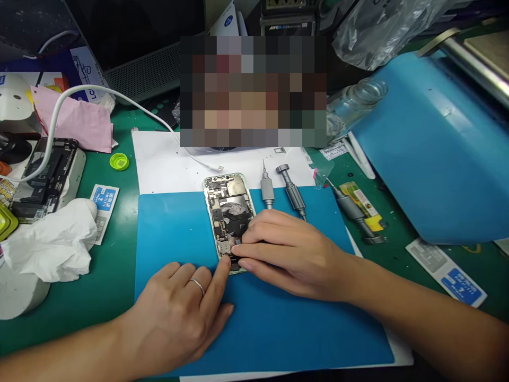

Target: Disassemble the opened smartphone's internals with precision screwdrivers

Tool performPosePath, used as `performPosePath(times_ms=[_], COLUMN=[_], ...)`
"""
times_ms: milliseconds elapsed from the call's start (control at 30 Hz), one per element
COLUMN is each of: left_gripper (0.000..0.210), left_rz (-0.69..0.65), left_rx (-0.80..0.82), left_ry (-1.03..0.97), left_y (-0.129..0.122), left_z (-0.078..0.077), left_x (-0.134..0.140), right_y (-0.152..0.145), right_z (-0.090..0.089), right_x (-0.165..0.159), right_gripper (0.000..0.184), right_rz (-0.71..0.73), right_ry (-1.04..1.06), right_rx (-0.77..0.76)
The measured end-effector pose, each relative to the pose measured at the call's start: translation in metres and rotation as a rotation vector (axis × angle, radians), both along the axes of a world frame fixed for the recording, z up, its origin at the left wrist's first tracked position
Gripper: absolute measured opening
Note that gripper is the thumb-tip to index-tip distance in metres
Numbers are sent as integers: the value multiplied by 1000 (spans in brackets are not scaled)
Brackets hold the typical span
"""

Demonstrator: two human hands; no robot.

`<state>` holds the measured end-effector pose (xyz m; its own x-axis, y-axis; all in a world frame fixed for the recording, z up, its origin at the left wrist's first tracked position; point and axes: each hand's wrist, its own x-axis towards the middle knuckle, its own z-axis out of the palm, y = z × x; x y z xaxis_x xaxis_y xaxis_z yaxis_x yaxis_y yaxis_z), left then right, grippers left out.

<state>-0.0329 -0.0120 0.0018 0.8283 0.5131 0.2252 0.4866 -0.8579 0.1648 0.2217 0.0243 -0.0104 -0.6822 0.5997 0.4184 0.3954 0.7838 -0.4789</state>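
Observation:
An opened smartphone (235,204) lies on a blue mat (170,228), its circuit board and inner parts bare. My left hand (181,307), with a ring on one finger, rests at the phone's lower left. Its index finger is stretched out and its tip touches the lower end of the phone; the other fingers are loosely bent. My right hand (294,252) curls over the phone's lower right edge, fingertips and thumb against it. Whether a small part is pinched there is hidden. Just beyond the phone lie two grey precision screwdrivers (267,190), (293,191).
A white cable (119,93) arcs in from the left and ends above the phone. Another screwdriver (353,209) lies at right, near a glass jar (350,106). Crumpled tissue (55,241) and another opened phone (47,170) stand at left. A blue sheet (437,154) slopes at far right.

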Motion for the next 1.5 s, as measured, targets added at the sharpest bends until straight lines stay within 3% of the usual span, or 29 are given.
performPosePath(times_ms=[1500], left_gripper=[45], left_rz=[3], left_rx=[20], left_ry=[7], left_y=[-1], left_z=[1], left_x=[-1], right_y=[2], right_z=[1], right_x=[-1], right_gripper=[10], right_rz=[17], right_ry=[-13], right_rx=[31])
